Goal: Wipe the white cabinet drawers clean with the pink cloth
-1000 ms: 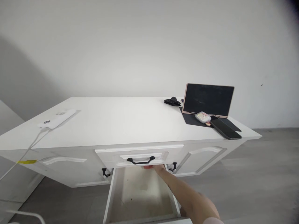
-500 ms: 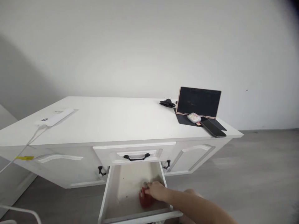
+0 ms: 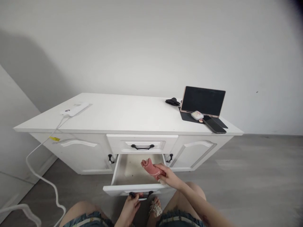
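In my right hand (image 3: 169,176) is a rolled pink cloth (image 3: 152,169), sock-like with a pale line across it, gripped between thumb and fingers. It is held above the pulled-out lower drawer (image 3: 129,179), near the drawer's right side. A small pale bit shows under my right fingers; I cannot make out what it is. My left hand (image 3: 129,208) is at the front of this drawer, its fingers closed round the left end of the black drawer handle (image 3: 149,194). Small dark specks lie on the drawer's bottom.
On the white cabinet (image 3: 118,115) are a propped tablet (image 3: 203,101), a phone (image 3: 214,125), a small case (image 3: 197,115), a black hair clip (image 3: 172,101) and a white device (image 3: 75,109) whose cable (image 3: 42,178) hangs at left. The upper drawer (image 3: 142,138) is closed. My knees flank the open drawer.
My right hand has lifted the pink cloth from the drawer's bottom. My left hand has come into view at the handle. The view has shifted, showing my legs and the drawer front.
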A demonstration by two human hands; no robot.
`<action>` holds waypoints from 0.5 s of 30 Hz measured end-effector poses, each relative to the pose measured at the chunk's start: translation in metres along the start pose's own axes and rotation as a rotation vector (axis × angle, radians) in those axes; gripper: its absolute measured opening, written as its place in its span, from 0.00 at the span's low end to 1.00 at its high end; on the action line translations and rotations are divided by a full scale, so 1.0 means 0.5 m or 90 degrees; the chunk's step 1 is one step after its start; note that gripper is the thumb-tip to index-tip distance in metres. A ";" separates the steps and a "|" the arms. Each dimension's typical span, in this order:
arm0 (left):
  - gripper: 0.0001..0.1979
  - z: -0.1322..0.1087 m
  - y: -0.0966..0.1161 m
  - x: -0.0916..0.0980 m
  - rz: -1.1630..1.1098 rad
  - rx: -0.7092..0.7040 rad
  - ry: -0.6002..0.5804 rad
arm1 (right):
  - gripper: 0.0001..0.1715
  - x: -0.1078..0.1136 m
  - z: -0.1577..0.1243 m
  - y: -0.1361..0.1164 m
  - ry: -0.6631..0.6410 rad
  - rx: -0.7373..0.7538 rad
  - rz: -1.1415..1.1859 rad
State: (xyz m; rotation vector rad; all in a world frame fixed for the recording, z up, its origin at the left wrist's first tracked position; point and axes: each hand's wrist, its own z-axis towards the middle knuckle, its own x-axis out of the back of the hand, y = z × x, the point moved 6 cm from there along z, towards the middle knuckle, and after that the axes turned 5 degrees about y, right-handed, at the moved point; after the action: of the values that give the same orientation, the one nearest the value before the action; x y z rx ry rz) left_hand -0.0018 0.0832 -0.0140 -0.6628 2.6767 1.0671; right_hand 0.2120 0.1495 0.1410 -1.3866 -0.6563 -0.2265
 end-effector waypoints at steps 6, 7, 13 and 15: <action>0.10 0.028 0.033 -0.039 -0.127 0.008 -0.004 | 0.27 0.017 -0.120 -0.004 0.132 0.218 -0.395; 0.10 0.032 0.037 -0.044 -0.137 0.005 0.001 | 0.27 0.010 -0.128 0.014 0.148 0.228 -0.443; 0.09 0.048 0.038 -0.063 -0.184 0.004 0.031 | 0.25 -0.044 -0.100 0.070 0.269 0.218 -0.525; 0.09 0.050 0.036 -0.064 -0.195 0.005 0.042 | 0.25 -0.079 -0.073 0.051 0.266 0.228 -0.516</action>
State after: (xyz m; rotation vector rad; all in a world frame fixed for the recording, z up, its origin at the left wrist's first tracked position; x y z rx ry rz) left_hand 0.0182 0.1228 -0.0107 -1.0803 2.5195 0.9657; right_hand 0.2041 0.1109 0.0962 -0.6409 -0.8266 -0.9648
